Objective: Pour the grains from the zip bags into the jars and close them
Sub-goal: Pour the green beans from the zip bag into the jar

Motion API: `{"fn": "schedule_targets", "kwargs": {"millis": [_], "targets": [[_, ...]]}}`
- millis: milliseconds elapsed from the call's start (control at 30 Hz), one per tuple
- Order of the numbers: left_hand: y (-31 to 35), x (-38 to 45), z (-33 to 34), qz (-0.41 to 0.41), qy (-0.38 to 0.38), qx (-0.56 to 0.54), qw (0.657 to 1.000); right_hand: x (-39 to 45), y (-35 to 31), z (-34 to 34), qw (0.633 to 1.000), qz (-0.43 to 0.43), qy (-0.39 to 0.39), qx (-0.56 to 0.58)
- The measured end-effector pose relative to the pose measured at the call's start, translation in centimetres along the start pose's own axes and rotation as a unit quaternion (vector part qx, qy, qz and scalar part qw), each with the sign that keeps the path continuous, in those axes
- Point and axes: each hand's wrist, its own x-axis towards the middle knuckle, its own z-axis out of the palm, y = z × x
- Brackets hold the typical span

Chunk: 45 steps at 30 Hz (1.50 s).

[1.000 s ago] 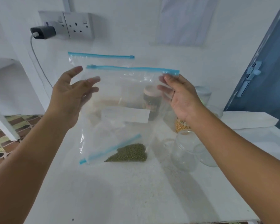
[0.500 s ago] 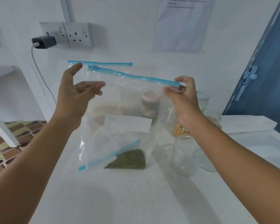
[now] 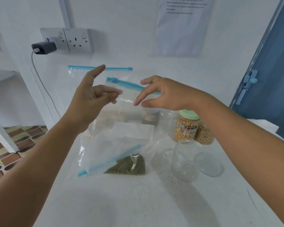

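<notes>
We have a clear zip bag held up in the air over the middle of the tabletop, its blue zip strip slanting down from left to right. Our left hand pinches the bag's upper left part with curled fingers, the index finger pointing up and free. Our right hand curls over the zip strip near its right end; its grip looks closed on the strip, though the fingertips hide the exact contact. We judge the two hands are set at either end so that the mouth can be pulled apart or worked open.

Whether this raised bag holds grain we cannot tell, as it is see-through and the things behind show through it. Below it, on the middle of the tabletop, lies a second zip bag with green grains gathered in one corner. Just to its right stands an open clear jar with a clear lid beside it, placed close, we think, for pouring. Behind these, toward the far right edge, stands a green-lidded jar of yellow kernels, already closed, touching a jar of tan grain. Another bag leans at the far edge by the wall.
</notes>
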Motion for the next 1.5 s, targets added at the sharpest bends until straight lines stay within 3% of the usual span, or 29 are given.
{"fn": "schedule_targets", "kwargs": {"millis": [167, 400, 600, 700, 767, 900, 1067, 1267, 1500], "targets": [[-0.3, -0.6, 0.3, -0.01, -0.003, 0.025, 1.0, 0.8, 0.8, 0.2, 0.999, -0.009, -0.01, 0.047], [-2.0, -5.4, -0.1, 0.012, 0.048, 0.142, 0.989, 1.4, 1.9, 1.7, 0.998, 0.01, 0.056, 0.021], [-6.2, -12.8, 0.1, -0.2, 0.018, 0.255, 0.946, 1.5, 2.7, 2.3, 0.995, 0.025, 0.068, 0.061], [-8.3, -14.6, 0.2, -0.334, -0.036, 0.235, 0.912, 1.7, 2.9, 2.4, 0.992, 0.03, 0.073, 0.099], [-9.9, -14.7, -0.2, -0.367, -0.041, 0.213, 0.905, 1.8, 3.1, 2.4, 0.988, 0.037, 0.082, 0.123], [-11.3, -13.9, -0.1, -0.334, 0.02, 0.086, 0.938, 2.0, 3.4, 2.8, 0.978, 0.045, 0.105, 0.173], [-11.3, -12.8, -0.4, -0.261, 0.085, 0.05, 0.96, 1.9, 4.5, 2.6, 0.96, 0.041, 0.147, 0.235], [-9.5, -9.2, -3.9, -0.161, 0.104, 0.004, 0.981, -0.1, 7.2, 1.6, 0.935, 0.05, 0.181, 0.3], [-11.9, -9.2, -3.1, -0.205, 0.069, -0.068, 0.974, -1.7, 10.0, 3.5, 0.906, 0.1, 0.173, 0.374]]}}
